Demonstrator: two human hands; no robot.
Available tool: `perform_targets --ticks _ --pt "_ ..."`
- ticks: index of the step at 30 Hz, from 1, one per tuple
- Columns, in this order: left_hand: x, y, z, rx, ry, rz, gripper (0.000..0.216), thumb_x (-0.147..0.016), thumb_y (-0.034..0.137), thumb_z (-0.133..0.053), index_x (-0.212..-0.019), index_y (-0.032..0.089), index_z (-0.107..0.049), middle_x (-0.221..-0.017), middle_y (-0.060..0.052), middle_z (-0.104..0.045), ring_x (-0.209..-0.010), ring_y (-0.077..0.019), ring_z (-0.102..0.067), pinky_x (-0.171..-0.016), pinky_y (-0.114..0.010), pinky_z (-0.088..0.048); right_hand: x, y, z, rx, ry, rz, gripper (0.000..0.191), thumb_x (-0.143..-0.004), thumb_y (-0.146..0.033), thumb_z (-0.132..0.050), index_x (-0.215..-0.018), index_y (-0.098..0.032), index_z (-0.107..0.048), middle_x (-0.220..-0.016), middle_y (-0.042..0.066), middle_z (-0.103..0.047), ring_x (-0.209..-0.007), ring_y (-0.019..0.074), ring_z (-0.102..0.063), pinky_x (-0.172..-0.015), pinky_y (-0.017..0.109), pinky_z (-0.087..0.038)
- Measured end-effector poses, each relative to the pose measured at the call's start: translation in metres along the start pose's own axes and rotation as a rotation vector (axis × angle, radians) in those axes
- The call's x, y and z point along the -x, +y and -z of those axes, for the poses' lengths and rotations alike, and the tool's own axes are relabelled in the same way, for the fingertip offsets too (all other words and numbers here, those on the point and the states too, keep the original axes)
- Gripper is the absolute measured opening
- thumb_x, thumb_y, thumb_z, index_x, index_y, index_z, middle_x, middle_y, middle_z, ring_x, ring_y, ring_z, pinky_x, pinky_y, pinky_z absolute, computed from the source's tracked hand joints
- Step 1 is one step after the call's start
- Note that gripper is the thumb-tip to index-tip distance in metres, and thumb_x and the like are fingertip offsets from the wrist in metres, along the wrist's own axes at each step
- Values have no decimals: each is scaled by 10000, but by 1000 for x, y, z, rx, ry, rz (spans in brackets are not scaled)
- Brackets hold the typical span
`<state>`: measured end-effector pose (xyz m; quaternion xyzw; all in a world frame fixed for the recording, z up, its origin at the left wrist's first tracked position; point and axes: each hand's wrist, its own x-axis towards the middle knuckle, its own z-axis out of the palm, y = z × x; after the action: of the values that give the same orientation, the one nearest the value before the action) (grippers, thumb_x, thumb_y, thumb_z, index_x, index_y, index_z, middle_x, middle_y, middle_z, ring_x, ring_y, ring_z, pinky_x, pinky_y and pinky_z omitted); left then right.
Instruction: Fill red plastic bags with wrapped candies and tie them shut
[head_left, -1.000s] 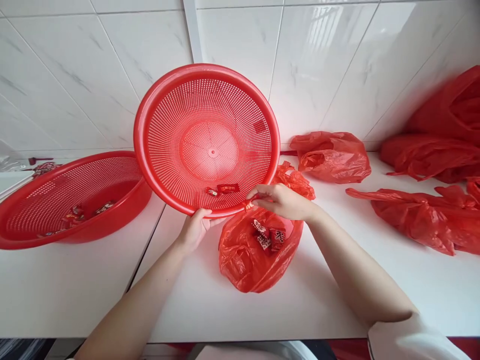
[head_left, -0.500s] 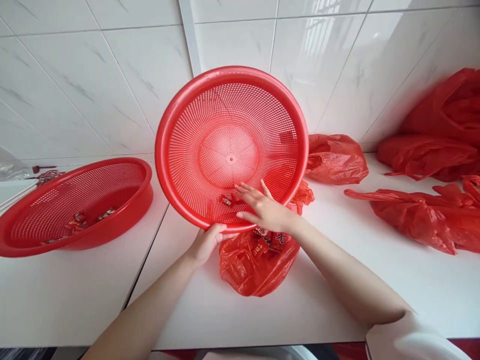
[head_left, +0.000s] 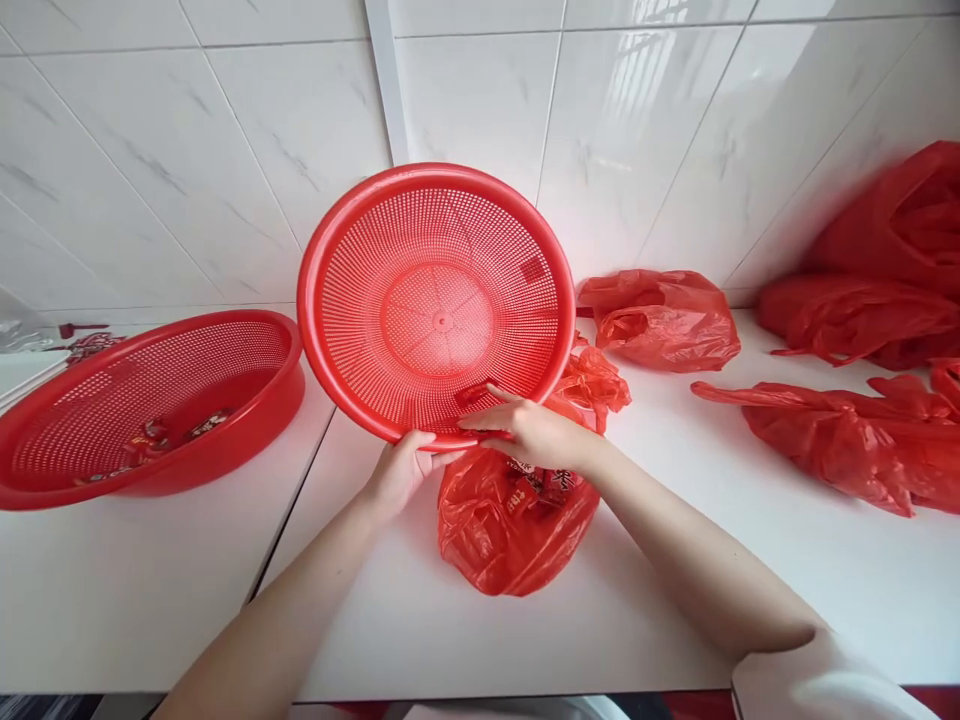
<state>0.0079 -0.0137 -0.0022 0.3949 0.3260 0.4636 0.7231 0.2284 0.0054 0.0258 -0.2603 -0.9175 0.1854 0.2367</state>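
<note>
My left hand (head_left: 397, 470) grips the lower rim of a red mesh plastic basket (head_left: 441, 270), thumb over the edge. The basket is tipped steeply, its inside facing me. Inside its lower right edge is my right hand (head_left: 534, 432), fingers stretched and slightly apart. By its fingertips lies a small red packet (head_left: 474, 393). Something dark shows under the fingers, too hidden to make out. Beneath the rim sits an open red plastic bag (head_left: 487, 550) holding several red wrapped packets (head_left: 529, 492) with printed lettering, partly covered by my hand and the basket.
On the left, a second red mesh basket (head_left: 255, 440) leans with several small packets (head_left: 150, 440) in it. Red plastic bags (head_left: 667, 320) stand along the tiled wall (head_left: 480, 100), and another red bag (head_left: 832, 430) lies at right. A seam crosses the white table (head_left: 360, 620).
The basket has come down slightly and to the left, still in my left hand. My right hand has slid down toward the rim, and the packets inside have shifted.
</note>
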Motion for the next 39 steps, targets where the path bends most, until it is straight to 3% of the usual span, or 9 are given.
perform_targets --ticks 3,9,17,20,25,27,30,34,39 --pt "-4 3 5 -30 13 -15 283 -805 195 -513 -990 108 -708 -1199 -137 -670 -1207 -323 -562 -1037 -514 -442 2 1 8 -104 42 -75 352 -948 -190 -442 -1262 -224 -600 -1190 73 -674 -1036 184 -655 -922 364 -514" --pt "-7 5 15 -48 73 -54 187 -802 203 -550 -852 116 -708 -1107 -131 -707 -1196 -320 -570 -1037 -530 -439 12 -4 34 -246 128 -212 203 -906 -226 -528 -1090 -193 -609 -1001 46 -710 -909 169 -672 -823 324 -532" --pt "-3 7 8 -80 53 -77 216 -823 194 -531 -927 117 -705 -1189 -127 -670 -1215 -325 -555 -1025 -532 -454 20 4 53 -5 68 -280 291 -965 -333 -436 -893 -192 -680 -818 31 -695 -728 158 -637 -706 312 -502" --pt "2 3 0 -93 38 -44 244 -818 192 -545 -998 128 -697 -1183 -119 -673 -1216 -318 -555 -1024 -526 -456 14 12 34 144 172 -242 379 -985 -414 -382 -1041 -171 -667 -1039 106 -692 -976 223 -639 -890 406 -488" --pt "8 -5 -9 -107 21 24 267 -826 180 -537 -1047 138 -682 -1110 -113 -701 -1184 -318 -579 -1004 -531 -465 5 20 -5 227 62 -200 697 -897 -605 -455 -1434 -164 -395 -1477 176 -408 -1378 336 -354 -1127 639 -160" --pt "7 -4 -9 -98 22 10 247 -829 172 -531 -1019 135 -683 -1096 -109 -704 -1186 -313 -577 -1013 -534 -458 5 20 -10 156 -11 -168 739 -837 -618 -550 -1411 -167 -430 -1422 170 -480 -1289 330 -468 -1086 595 -299" --pt "3 1 -1 -71 42 -11 201 -821 161 -529 -947 137 -683 -1091 -101 -704 -1194 -300 -571 -1027 -532 -449 4 18 -5 -37 -22 -129 441 -846 -445 -625 -1203 -188 -618 -1186 111 -650 -1028 237 -634 -904 412 -505" --pt "-5 8 15 -67 94 -63 170 -812 170 -544 -917 144 -675 -1152 -95 -683 -1201 -285 -566 -1037 -521 -446 3 16 10 -456 188 -322 247 -883 -372 -590 -975 -159 -677 -904 69 -716 -812 173 -679 -790 335 -543" --pt "-11 11 28 -44 140 -95 99 -774 184 -588 -828 145 -661 -1102 -93 -700 -1177 -295 -579 -1018 -518 -464 8 13 31 -870 107 -401 347 -868 -478 -588 -948 -153 -679 -904 59 -712 -852 177 -691 -792 329 -559"
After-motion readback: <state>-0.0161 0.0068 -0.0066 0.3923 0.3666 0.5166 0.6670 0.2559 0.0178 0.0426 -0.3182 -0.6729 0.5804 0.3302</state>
